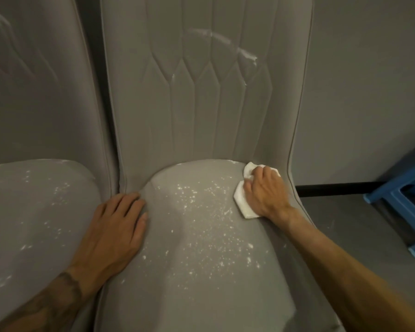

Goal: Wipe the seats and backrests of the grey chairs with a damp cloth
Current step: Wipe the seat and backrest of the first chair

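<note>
- Right hand [265,190]: one; fingers curled over the cloth [240,202] and gripping it, pressing it down.
- Cloth: one, white, folded; its middle is hidden under the right hand, with only the edges showing. Whether it is damp cannot be told.
- Left hand [116,224]: one; flat, fingers straight and close together, resting on the seat's left edge.
- Seat [197,271]: lies between the hands; the cloth sits on its rear right corner. The front is cut off.
- White specks [201,224]: many, scattered between the hands.
- Backrest [201,104]: beyond the hands; a white smear [244,52] sits high on its right. The top is cut off.
- Second chair [34,212]: left of the left hand, speckled, partly out of frame. Grey chairs counted: two.
- Blue stool [404,209]: one, right of the right hand, cut off.
</note>
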The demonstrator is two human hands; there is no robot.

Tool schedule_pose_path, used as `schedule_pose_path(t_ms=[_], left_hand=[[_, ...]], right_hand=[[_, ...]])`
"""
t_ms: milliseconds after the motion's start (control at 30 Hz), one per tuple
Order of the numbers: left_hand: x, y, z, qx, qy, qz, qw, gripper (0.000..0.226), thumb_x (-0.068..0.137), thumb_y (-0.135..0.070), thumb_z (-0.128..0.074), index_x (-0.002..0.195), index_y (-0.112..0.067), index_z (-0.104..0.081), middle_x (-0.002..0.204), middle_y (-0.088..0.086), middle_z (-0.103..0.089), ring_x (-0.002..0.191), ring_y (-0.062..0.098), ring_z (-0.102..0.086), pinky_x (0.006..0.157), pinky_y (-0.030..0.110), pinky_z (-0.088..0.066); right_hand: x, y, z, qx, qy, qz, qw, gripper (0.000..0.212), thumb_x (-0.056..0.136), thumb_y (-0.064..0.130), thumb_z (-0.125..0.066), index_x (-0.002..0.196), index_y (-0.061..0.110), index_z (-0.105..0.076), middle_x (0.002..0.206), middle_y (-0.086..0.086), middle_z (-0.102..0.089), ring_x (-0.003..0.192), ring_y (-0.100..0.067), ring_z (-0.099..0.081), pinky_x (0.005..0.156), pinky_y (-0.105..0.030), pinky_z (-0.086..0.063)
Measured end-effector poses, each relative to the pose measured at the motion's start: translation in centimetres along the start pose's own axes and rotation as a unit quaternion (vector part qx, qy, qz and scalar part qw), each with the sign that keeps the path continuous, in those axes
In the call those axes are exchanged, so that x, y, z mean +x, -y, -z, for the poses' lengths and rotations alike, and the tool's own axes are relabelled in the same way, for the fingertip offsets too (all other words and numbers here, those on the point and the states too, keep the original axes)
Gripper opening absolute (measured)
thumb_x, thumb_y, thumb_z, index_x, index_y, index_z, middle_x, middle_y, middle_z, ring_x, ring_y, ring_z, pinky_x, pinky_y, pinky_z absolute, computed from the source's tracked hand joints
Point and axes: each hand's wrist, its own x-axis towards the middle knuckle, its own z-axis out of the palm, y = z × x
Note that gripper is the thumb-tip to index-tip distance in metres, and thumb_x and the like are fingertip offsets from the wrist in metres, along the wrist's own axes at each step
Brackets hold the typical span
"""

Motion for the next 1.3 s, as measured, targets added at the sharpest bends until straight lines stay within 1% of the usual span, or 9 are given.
schedule_pose_path(t_ms=[133,200,400,533,700,900,1067,1167,1300], left_hand=[[0.1,0.0,0.2,-0.001,0.000,-0.003,1.000,0.045,0.104,-0.034,-0.034,0.123,-0.008,-0.066,0.130,0.014,-0.063,0.118,0.036,-0.057,0.097,0.051,-0.047],[0.1,0.1,0.1,-0.004,0.003,-0.001,1.000,0.045,0.104,-0.034,-0.034,0.123,-0.008,-0.066,0.131,0.013,-0.063,0.119,0.036,-0.057,0.096,0.051,-0.046],[0.0,0.2,-0.1,-0.009,-0.002,0.000,1.000,0.043,0.103,-0.033,-0.036,0.123,-0.009,-0.066,0.131,0.012,-0.062,0.119,0.035,-0.056,0.095,0.050,-0.046],[0.1,0.3,-0.2,-0.015,-0.003,-0.003,1.000,0.044,0.103,-0.034,-0.035,0.122,-0.009,-0.066,0.131,0.012,-0.062,0.119,0.035,-0.056,0.096,0.050,-0.046],[0.1,0.2,-0.1,-0.025,-0.003,0.008,1.000,0.046,0.103,-0.035,-0.034,0.122,-0.009,-0.068,0.131,0.011,-0.064,0.119,0.034,-0.057,0.097,0.050,-0.046],[0.1,0.2,-0.1,-0.027,-0.005,0.005,1.000,0.046,0.103,-0.035,-0.035,0.122,-0.009,-0.068,0.131,0.011,-0.064,0.120,0.034,-0.057,0.096,0.049,-0.046],[0.0,0.3,-0.5,-0.026,-0.012,0.006,1.000,0.046,0.104,-0.034,-0.034,0.121,-0.009,-0.068,0.131,0.012,-0.064,0.119,0.034,-0.056,0.097,0.049,-0.044],[0.0,0.3,-0.5,-0.027,-0.018,0.002,0.999,0.044,0.104,-0.034,-0.035,0.121,-0.009,-0.067,0.131,0.011,-0.063,0.120,0.034,-0.056,0.097,0.049,-0.044],[-0.1,0.4,-0.5,-0.021,-0.016,0.000,1.000,0.045,0.104,-0.034,-0.034,0.122,-0.010,-0.067,0.131,0.011,-0.063,0.120,0.033,-0.056,0.098,0.048,-0.043]], right_hand=[[-1.5,2.1,-0.9,0.054,-0.092,0.137,0.985,0.027,0.101,0.031,-0.032,0.093,0.012,-0.050,0.087,-0.011,-0.056,0.075,-0.029,-0.051,0.070,-0.044,-0.046],[-1.1,0.0,-0.2,0.031,-0.055,0.171,0.983,0.021,0.103,0.022,-0.039,0.093,0.011,-0.054,0.092,-0.012,-0.057,0.078,-0.030,-0.051,0.073,-0.047,-0.047],[0.8,2.3,-0.6,-0.026,-0.008,0.075,0.997,0.057,0.100,0.028,0.001,0.115,0.009,-0.050,0.115,-0.013,-0.050,0.099,-0.028,-0.044,0.085,-0.043,-0.033],[-0.8,1.4,-0.4,0.060,-0.015,0.161,0.985,0.046,0.105,0.038,-0.013,0.105,0.013,-0.052,0.105,-0.007,-0.051,0.090,-0.024,-0.044,0.084,-0.039,-0.037],[2.4,1.6,-0.4,0.016,0.007,-0.017,1.000,0.044,0.105,0.030,-0.014,0.120,0.009,-0.050,0.121,-0.013,-0.051,0.106,-0.030,-0.047,0.091,-0.042,-0.034],[0.8,2.5,-0.8,0.067,-0.013,0.132,0.989,0.055,0.099,0.042,-0.005,0.110,0.014,-0.052,0.112,-0.006,-0.052,0.099,-0.024,-0.046,0.092,-0.038,-0.036],[2.3,2.8,-0.2,0.051,0.001,-0.007,0.999,0.047,0.099,0.030,-0.012,0.110,0.008,-0.052,0.114,-0.014,-0.054,0.100,-0.030,-0.048,0.085,-0.042,-0.036],[1.2,6.2,-1.1,0.109,-0.069,0.089,0.988,0.032,0.100,0.035,-0.033,0.102,0.010,-0.052,0.100,-0.011,-0.056,0.088,-0.028,-0.051,0.085,-0.043,-0.044],[1.4,3.4,-0.7,0.084,-0.020,0.164,0.983,0.039,0.101,0.038,-0.025,0.106,0.011,-0.051,0.106,-0.009,-0.054,0.092,-0.027,-0.050,0.087,-0.042,-0.041]])
